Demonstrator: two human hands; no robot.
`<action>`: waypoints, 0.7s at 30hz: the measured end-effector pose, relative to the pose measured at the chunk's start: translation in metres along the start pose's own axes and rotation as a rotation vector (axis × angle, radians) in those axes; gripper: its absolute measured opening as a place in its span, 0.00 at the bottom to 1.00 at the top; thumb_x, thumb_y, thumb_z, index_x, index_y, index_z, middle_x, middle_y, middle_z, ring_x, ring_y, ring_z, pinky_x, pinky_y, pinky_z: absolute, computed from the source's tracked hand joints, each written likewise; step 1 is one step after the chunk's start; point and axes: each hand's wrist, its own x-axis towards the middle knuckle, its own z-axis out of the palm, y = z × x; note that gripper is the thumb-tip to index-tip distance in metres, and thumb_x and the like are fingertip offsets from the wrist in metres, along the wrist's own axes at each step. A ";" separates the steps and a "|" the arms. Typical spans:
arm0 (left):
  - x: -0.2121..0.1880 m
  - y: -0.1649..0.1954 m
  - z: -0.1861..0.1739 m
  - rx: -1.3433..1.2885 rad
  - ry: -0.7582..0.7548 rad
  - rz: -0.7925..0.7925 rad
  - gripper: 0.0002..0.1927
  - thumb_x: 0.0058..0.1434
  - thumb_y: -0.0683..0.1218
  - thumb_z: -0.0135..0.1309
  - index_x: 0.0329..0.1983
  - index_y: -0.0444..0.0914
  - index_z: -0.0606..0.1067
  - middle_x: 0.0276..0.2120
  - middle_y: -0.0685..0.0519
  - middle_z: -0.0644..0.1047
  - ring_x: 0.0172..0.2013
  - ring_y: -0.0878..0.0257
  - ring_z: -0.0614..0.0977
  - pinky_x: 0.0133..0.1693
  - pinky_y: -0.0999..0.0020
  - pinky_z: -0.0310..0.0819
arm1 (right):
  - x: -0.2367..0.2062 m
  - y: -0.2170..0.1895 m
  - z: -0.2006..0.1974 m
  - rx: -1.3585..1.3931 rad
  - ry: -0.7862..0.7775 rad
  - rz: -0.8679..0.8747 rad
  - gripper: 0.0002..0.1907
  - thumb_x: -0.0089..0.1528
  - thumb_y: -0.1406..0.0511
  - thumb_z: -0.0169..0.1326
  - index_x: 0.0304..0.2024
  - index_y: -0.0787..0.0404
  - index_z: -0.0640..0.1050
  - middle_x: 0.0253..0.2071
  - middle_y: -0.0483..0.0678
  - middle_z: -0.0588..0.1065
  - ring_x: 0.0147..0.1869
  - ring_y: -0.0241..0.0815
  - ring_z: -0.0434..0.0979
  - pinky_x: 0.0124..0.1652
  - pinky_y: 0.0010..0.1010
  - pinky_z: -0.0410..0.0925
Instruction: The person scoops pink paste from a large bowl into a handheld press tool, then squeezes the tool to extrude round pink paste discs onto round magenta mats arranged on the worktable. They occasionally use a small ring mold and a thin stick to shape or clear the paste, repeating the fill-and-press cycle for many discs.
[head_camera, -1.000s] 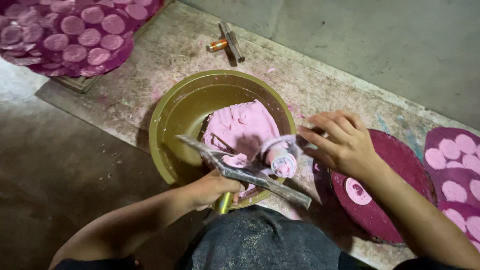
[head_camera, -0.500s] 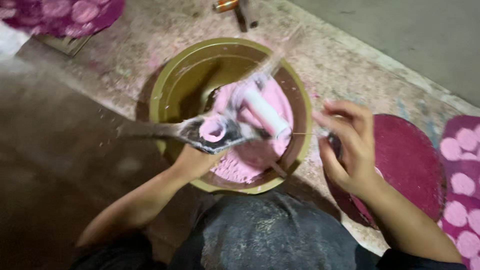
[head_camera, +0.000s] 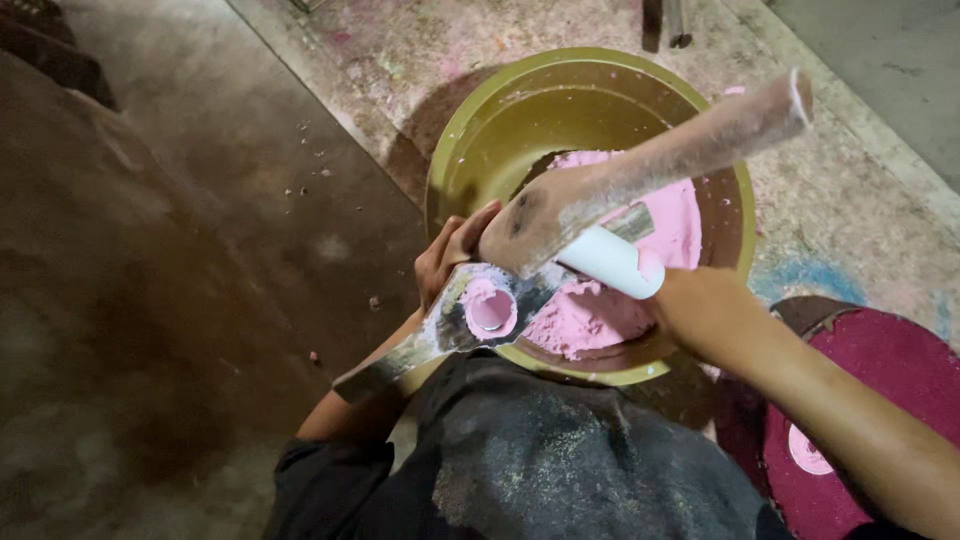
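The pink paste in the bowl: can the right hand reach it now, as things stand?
Probably yes. The right hand is already above the bowl, close to the pink paste. Only the white tube lies beside it.

A stone slab (head_camera: 840, 230), speckled with pink and a blue smear, carries a yellow-green bowl (head_camera: 470, 150) and a dark red disc (head_camera: 880, 400) near it. The slab rests on a dark floor (head_camera: 180, 260) scattered with small crumbs.

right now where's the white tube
In the head view the white tube sits near the middle, over the pink paste in the green bowl, just under the wooden handle and beside the right hand.
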 end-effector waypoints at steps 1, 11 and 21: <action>0.000 0.001 0.000 0.020 0.017 -0.013 0.28 0.61 0.43 0.63 0.64 0.35 0.71 0.42 0.46 0.78 0.39 0.56 0.82 0.41 0.65 0.77 | 0.000 -0.004 0.000 -0.071 -0.077 0.005 0.12 0.62 0.59 0.51 0.44 0.56 0.79 0.33 0.54 0.80 0.38 0.55 0.83 0.38 0.49 0.75; 0.002 0.008 0.002 0.161 0.036 0.009 0.30 0.60 0.46 0.65 0.64 0.36 0.70 0.44 0.45 0.77 0.38 0.55 0.82 0.39 0.64 0.78 | 0.001 -0.053 -0.003 0.002 0.014 -0.219 0.33 0.60 0.65 0.46 0.69 0.59 0.64 0.38 0.57 0.79 0.31 0.57 0.82 0.30 0.48 0.75; -0.014 -0.013 0.019 0.168 0.064 -0.056 0.27 0.65 0.46 0.63 0.66 0.39 0.70 0.48 0.47 0.80 0.40 0.57 0.85 0.40 0.67 0.81 | -0.039 -0.057 -0.001 0.358 -0.174 -0.211 0.29 0.59 0.69 0.49 0.64 0.58 0.69 0.36 0.60 0.79 0.42 0.60 0.80 0.42 0.50 0.72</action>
